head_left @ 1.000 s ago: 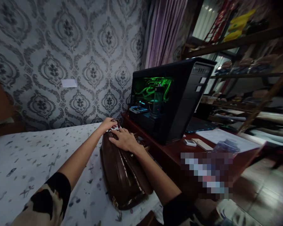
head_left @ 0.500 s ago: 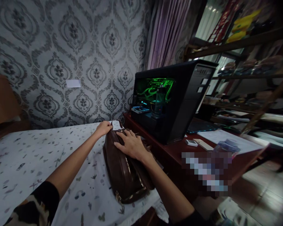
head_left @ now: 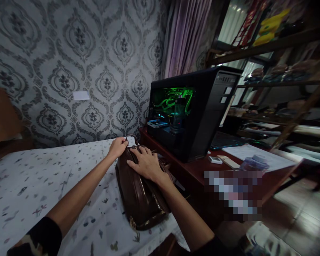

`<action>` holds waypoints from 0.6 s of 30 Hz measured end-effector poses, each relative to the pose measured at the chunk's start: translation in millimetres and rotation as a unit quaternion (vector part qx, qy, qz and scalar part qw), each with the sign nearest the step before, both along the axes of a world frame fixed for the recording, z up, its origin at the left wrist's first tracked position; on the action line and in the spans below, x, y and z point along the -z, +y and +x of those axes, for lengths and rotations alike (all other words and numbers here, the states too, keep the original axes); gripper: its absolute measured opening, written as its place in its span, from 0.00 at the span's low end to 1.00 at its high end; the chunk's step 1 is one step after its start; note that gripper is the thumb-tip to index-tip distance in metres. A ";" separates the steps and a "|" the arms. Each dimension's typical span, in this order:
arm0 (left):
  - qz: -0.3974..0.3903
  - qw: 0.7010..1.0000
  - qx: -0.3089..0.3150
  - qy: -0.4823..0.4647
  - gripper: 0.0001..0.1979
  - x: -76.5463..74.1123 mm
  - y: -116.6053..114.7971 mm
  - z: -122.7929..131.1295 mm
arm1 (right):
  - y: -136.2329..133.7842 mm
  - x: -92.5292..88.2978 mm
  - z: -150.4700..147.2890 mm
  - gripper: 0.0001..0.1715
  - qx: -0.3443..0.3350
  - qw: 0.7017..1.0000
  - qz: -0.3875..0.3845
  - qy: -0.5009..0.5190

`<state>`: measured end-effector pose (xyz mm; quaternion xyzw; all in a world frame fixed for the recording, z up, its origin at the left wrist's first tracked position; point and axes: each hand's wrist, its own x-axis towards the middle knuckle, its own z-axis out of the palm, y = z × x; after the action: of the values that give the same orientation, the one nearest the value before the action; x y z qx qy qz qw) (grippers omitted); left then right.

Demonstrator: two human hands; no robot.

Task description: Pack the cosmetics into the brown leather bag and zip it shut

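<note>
A dark brown leather bag [head_left: 130, 192] with gold-coloured zips lies lengthwise on the edge of a white patterned bed sheet [head_left: 56, 181]. At its far end my left hand [head_left: 118, 145] is closed, thumb and fingers pinching the bag's thin brown strap [head_left: 127, 139]. My right hand [head_left: 146, 163] rests palm down on top of the bag, fingers spread and holding nothing. Part of the bag's top and right side is hidden under the right hand and forearm.
To the right, a black computer tower [head_left: 197, 117] with green-lit tubes stands on a dark red desk [head_left: 186, 174]. A small white device [head_left: 215, 160], a clear plastic container [head_left: 254, 163] and papers [head_left: 245, 151] lie nearby. Shelves [head_left: 272, 46] rise behind; a patterned wall [head_left: 96, 64] closes the back.
The camera view has shifted slightly. My left hand still pinches the strap, whose loop sits a little differently. The right hand stays spread on the bag.
</note>
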<state>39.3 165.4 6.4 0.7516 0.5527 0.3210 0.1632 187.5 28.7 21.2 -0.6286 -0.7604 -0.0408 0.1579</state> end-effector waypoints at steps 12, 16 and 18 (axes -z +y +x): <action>-0.120 0.988 0.065 -0.076 0.17 -9.0 30.0 34.3 | -26.8 -15.0 -2.1 0.35 0.061 0.998 0.003 -0.026; -0.141 0.984 0.082 -0.071 0.18 -8.5 43.0 45.9 | -34.2 -15.6 1.4 0.34 0.050 0.998 -0.001 -0.035; -0.137 0.984 0.085 -0.074 0.18 -6.9 46.7 48.1 | -34.7 -13.2 3.8 0.34 0.043 0.998 -0.001 -0.036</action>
<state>87.4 212.1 13.3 0.7404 0.5120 0.2825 0.3316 191.3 -6.0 34.4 -0.6593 -0.7377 -0.0693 0.1281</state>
